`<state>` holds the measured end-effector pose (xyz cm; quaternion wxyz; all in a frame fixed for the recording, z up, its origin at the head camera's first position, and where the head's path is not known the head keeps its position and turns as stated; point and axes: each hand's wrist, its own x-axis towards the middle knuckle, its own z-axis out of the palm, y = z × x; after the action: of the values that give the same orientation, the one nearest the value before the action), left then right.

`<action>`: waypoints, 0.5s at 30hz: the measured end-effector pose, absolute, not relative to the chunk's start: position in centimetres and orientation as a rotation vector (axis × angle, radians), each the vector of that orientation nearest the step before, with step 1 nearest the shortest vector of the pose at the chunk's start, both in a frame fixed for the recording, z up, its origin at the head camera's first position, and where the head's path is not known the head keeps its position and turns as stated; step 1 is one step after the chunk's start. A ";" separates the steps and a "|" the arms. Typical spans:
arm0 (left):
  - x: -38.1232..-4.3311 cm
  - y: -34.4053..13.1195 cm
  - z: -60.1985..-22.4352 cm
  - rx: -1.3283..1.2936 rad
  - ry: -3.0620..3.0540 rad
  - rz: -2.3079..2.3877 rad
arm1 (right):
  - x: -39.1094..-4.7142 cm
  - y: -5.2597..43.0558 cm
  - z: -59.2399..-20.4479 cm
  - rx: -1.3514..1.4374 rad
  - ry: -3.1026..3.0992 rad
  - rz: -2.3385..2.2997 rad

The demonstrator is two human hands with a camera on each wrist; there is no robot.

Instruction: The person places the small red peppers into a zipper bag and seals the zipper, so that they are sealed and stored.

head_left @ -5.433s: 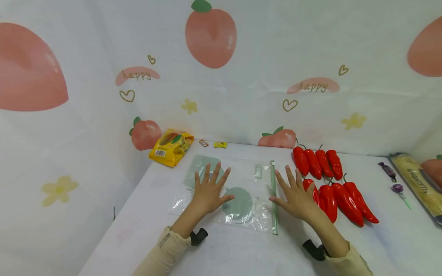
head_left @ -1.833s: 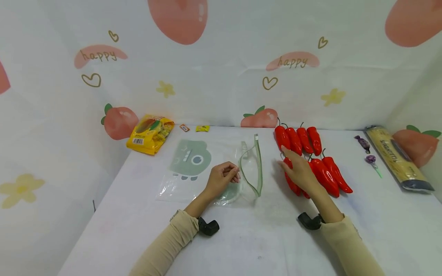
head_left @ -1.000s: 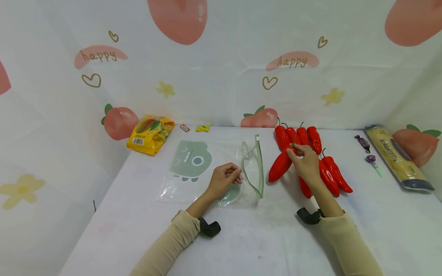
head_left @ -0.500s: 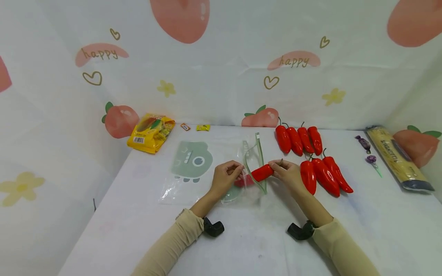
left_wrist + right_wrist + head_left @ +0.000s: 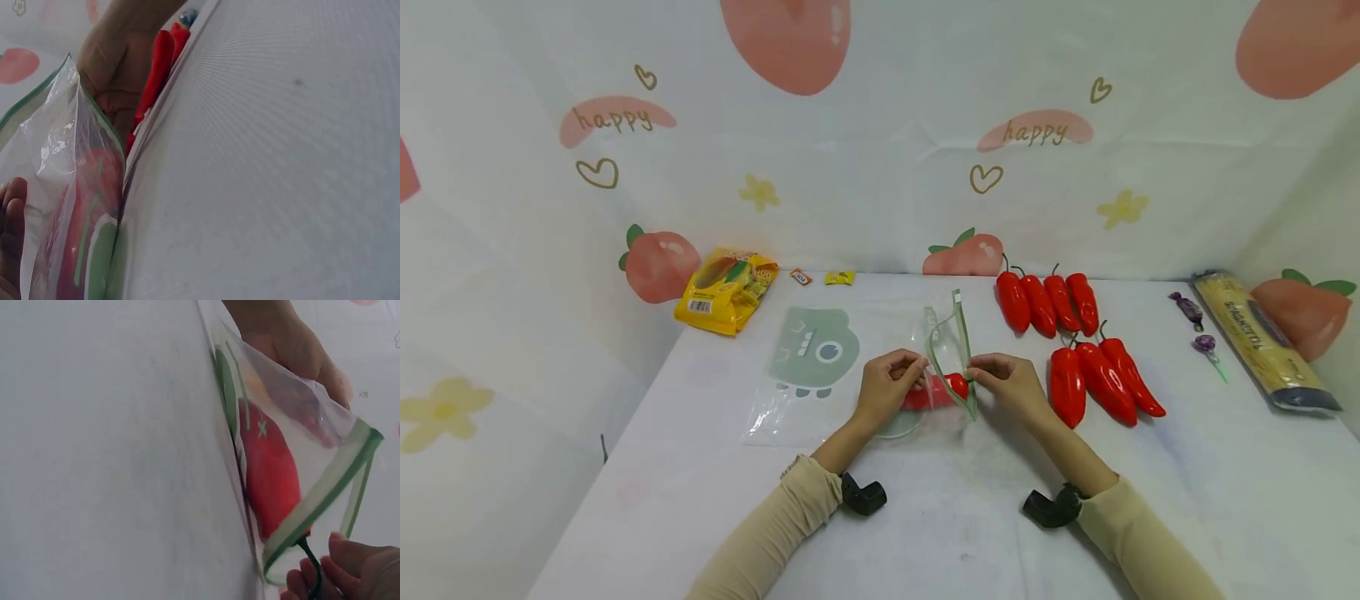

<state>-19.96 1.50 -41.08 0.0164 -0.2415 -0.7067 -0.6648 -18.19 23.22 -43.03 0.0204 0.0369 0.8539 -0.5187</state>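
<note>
A clear zip bag (image 5: 842,408) with a green monster print lies on the table, its green-edged mouth gaping toward the right. My left hand (image 5: 886,385) pinches the bag's upper film near the mouth, lifting it. Most of a red pepper (image 5: 957,385) is inside the bag; its stem end is at the opening. With curled fingers my right hand (image 5: 1011,383) holds the green stem at the mouth. In the right wrist view the pepper (image 5: 272,469) lies along the bag's lower side, and the stem (image 5: 312,559) runs in among the right fingers.
Several red peppers (image 5: 1067,387) lie in two rows to the right. A spaghetti pack (image 5: 1262,342), a wrapped candy (image 5: 1187,311) and a lollipop (image 5: 1206,346) are at far right. At back left sit a yellow candy bag (image 5: 726,292) and two small candies (image 5: 839,278).
My right hand took a pepper from the front row, carried it left and slid it through the bag's mouth. My left hand, flat on the bag at first, now pinches up its film.
</note>
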 end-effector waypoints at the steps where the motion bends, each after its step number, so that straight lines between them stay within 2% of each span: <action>1: -19.9 1.5 -41.1 -0.755 -2.195 -2.067 | -18.1 23.4 -42.9 0.106 2.647 -1.614; 8: -20.0 1.4 -41.2 -0.767 -2.165 -2.114 | -17.2 26.0 -42.1 0.071 2.798 -1.621; 15: -20.1 1.4 -41.2 -0.756 -2.162 -2.143 | -16.1 29.3 -40.6 0.453 2.958 -1.601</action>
<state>-20.07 1.44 -41.20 0.0026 -0.2411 -0.6893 -0.6831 -16.07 29.27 -40.58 -0.1257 0.1323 0.8646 -0.4681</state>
